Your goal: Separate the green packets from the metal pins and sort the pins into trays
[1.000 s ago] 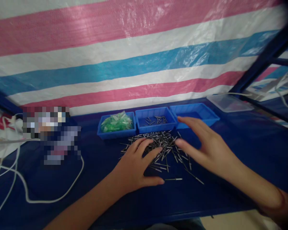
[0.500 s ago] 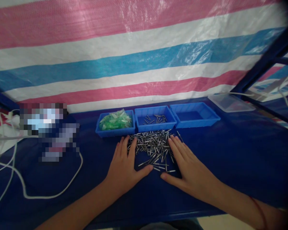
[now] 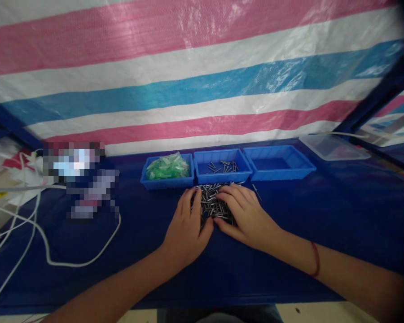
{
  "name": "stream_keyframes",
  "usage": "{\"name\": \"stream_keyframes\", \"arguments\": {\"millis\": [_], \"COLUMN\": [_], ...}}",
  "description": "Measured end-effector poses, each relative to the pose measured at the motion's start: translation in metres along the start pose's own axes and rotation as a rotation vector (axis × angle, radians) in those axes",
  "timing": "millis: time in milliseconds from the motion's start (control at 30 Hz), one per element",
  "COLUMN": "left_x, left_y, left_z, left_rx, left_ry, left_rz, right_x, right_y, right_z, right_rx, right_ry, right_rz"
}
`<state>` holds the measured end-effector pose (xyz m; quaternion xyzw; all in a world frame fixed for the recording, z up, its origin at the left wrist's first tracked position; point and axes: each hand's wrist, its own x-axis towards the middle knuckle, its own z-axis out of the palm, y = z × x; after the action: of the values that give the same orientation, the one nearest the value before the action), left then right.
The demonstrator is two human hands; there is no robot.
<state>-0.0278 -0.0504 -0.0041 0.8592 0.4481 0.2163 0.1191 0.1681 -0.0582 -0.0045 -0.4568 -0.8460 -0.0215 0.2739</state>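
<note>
A heap of small metal pins [image 3: 212, 200] lies on the blue table [image 3: 323, 215], just in front of three blue trays. My left hand [image 3: 186, 229] lies flat against the heap's left side, fingers stretched out. My right hand [image 3: 245, 215] cups the heap from the right, fingers curved over the pins. Both hands squeeze the pins into a tight pile between them. The left tray [image 3: 167, 172] holds green plastic parts. A few pins lie in the middle tray [image 3: 221, 167]. The right tray [image 3: 278, 162] looks empty.
A white cable [image 3: 84, 260] loops across the table on the left, beside a blurred-out patch. A clear plastic lid or box [image 3: 333, 147] sits at the back right. A striped pink, white and blue tarp [image 3: 202, 76] forms the back wall. A dark blue frame post [image 3: 380, 96] slants at right.
Both hands have swept inward across the table, gathering the scattered pins from a wide spread into a narrow pile between them, closer to the middle tray.
</note>
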Motion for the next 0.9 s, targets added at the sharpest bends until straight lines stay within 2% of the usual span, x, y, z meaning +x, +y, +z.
{"name": "stream_keyframes", "arguments": {"millis": [233,433,667,900], "left_x": [0.012,0.023,0.027,0.024], "left_y": [0.001,0.000,-0.002,0.001], "left_z": [0.004,0.008,0.012,0.007], "left_rx": [-0.363,-0.584,-0.683,-0.691], "left_ry": [0.201,0.312,0.343,0.322], "left_rz": [-0.150,-0.235,-0.316,-0.346], "right_x": [0.018,0.030,0.031,0.041], "right_y": [0.000,0.002,0.000,-0.005], "right_z": [-0.001,0.006,0.004,0.008], "right_rx": [-0.073,-0.049,-0.004,0.038], "right_ry": [-0.011,-0.042,-0.078,-0.154], "right_rz": [-0.212,-0.426,-0.523,-0.525]}}
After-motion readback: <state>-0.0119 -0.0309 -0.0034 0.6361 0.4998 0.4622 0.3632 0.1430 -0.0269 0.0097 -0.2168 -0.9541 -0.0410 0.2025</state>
